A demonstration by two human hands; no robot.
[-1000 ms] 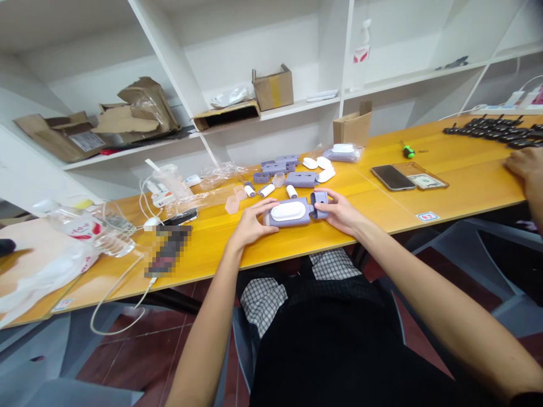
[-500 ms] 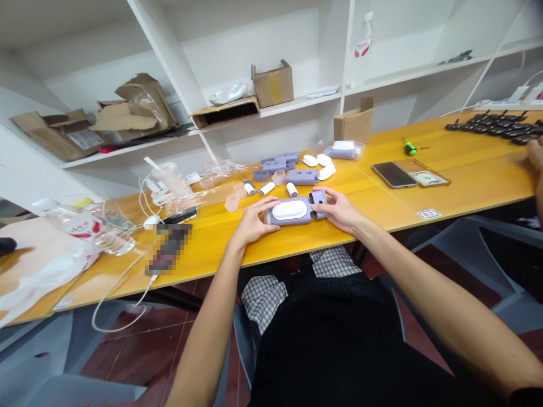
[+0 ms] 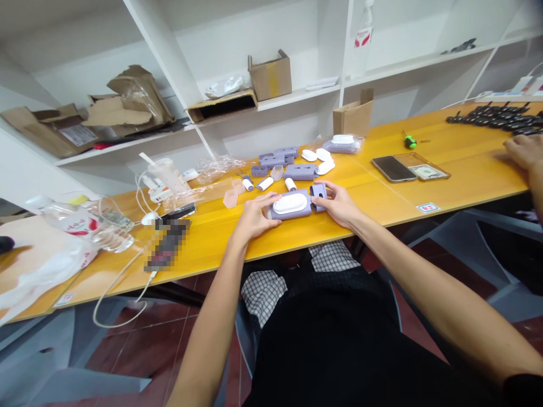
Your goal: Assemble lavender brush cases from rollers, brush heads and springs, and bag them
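1. Shelf [image 3: 237, 34]: white, divided into bays, standing beyond the fingers.
2. Floor [image 3: 161, 333]: red-brown tiles with pale joints, below and to the left of the fingers.
3. Table [image 3: 369, 203]: yellow, wood-toned, slightly shiny, running out to both sides under the fingers, its near edge close on this side of them. A seam crosses it right of the right fingers.
4. Chairs [image 3: 93, 384]: grey, low on either side of the fingers.
5. Boxes [image 3: 271, 78]: cardboard, beyond the fingers, the torn ones farthest left.
6. Bottle [image 3: 85, 223]: clear, tipped over, well left of the left fingers.
7. Left hand [image 3: 253, 217]: thumb on the near side, fingers on the far side, parted by the case's [image 3: 297, 215] width and gripping its left end. The purple case, topped with a white oval, lies between the two hands.
8. Right hand [image 3: 339, 206]: thumb and fingers closed round a purple cap [image 3: 316, 189] at the case's right end; whether the two parts touch, I cannot tell.
9. Phone [image 3: 394, 168]: right of the right fingers, farther back.
10. Shells [image 3: 301, 171]: purple, just beyond the fingers.
11. Screwdriver [image 3: 409, 141]: green and black, past the phone.
12. Vials [image 3: 266, 183]: white, nearer the fingers than the shells.
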